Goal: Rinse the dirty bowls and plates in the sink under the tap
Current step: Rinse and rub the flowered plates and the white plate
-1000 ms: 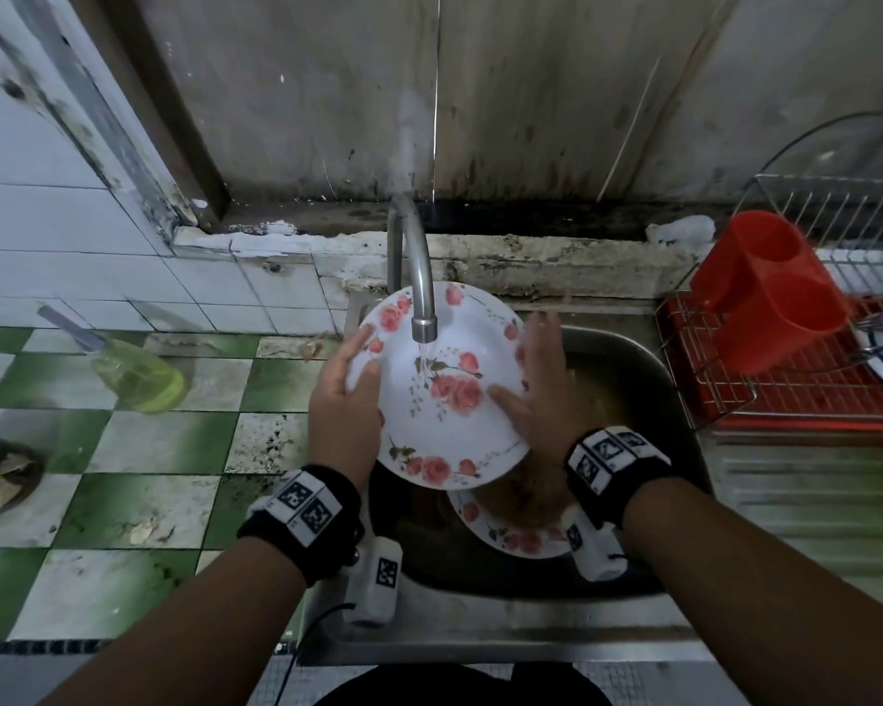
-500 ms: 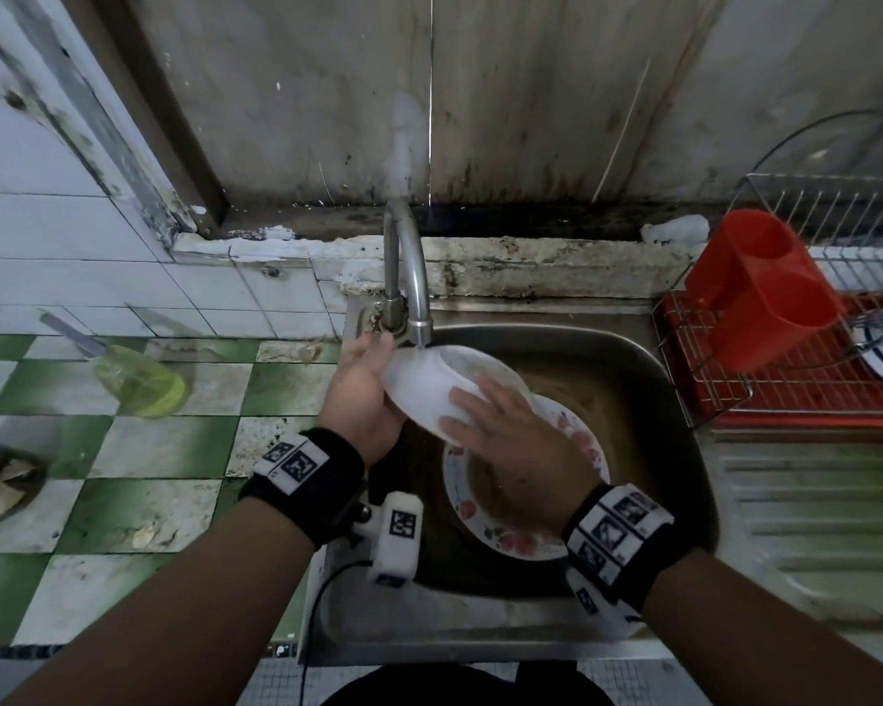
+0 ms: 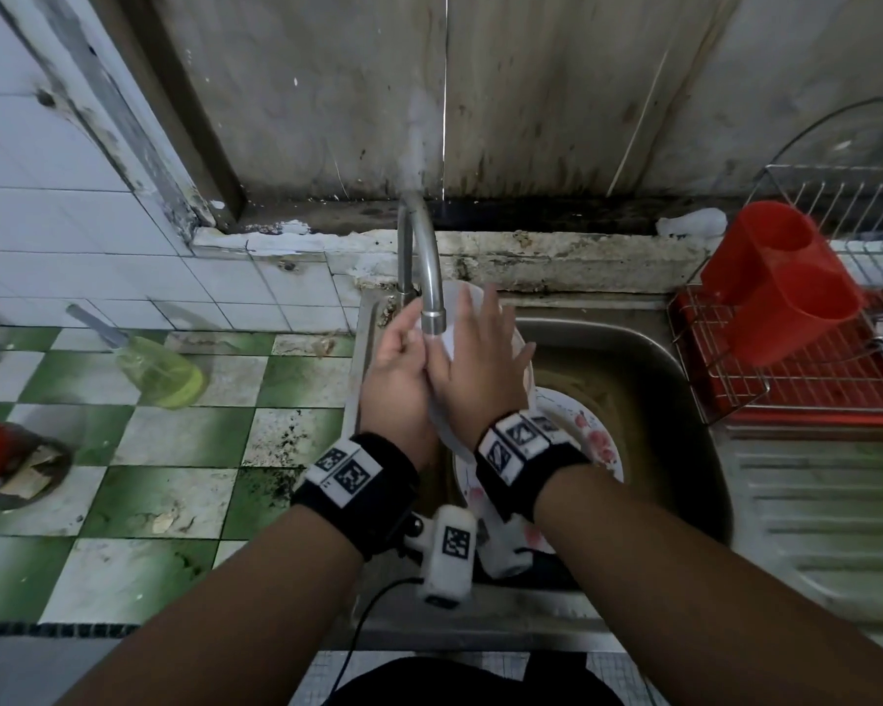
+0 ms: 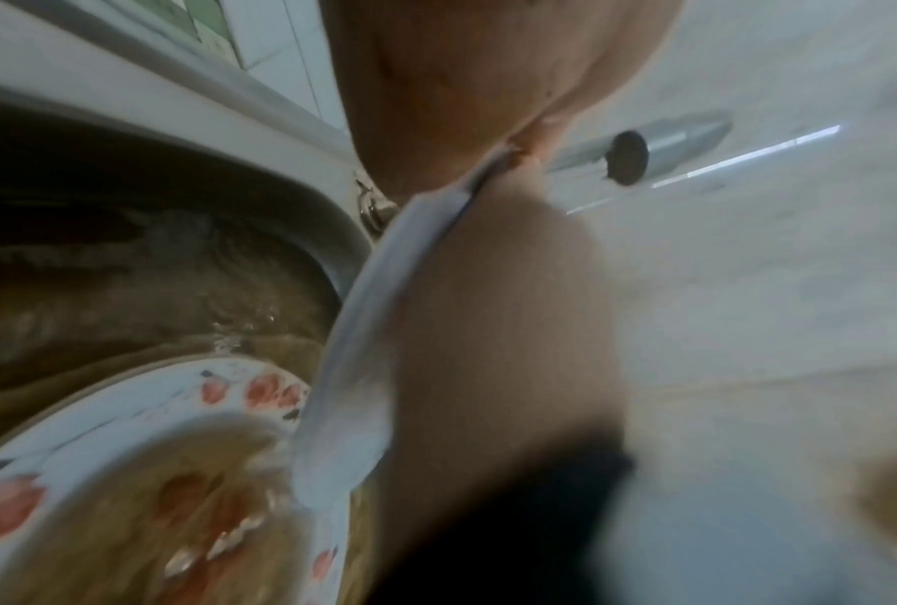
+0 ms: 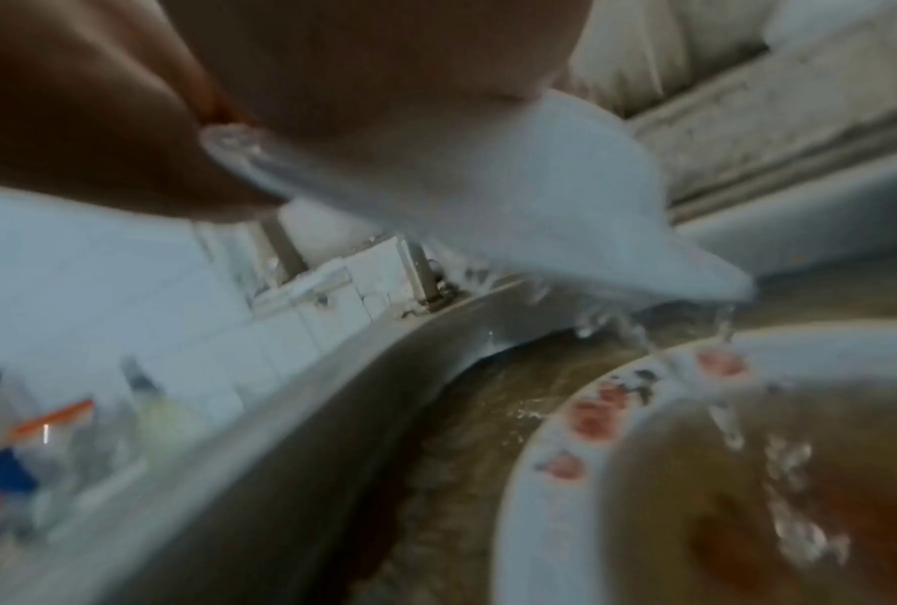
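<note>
- Two hands hold one white plate (image 3: 523, 359) under the tap (image 3: 432, 277): the left hand (image 3: 396, 379) grips its near-left rim, and the right hand (image 3: 472, 364) lies flat on its back, fingers spread.
- The plate stands tilted, back towards the person; half a second ago it lay lower and flatter, and a second ago its flowered face showed.
- A flowered dish (image 3: 595, 440) lies below in the sink (image 3: 684, 379), in brown water.
- Green-and-white tiles (image 3: 184, 481) left, a red rack (image 3: 811, 379) right.
</note>
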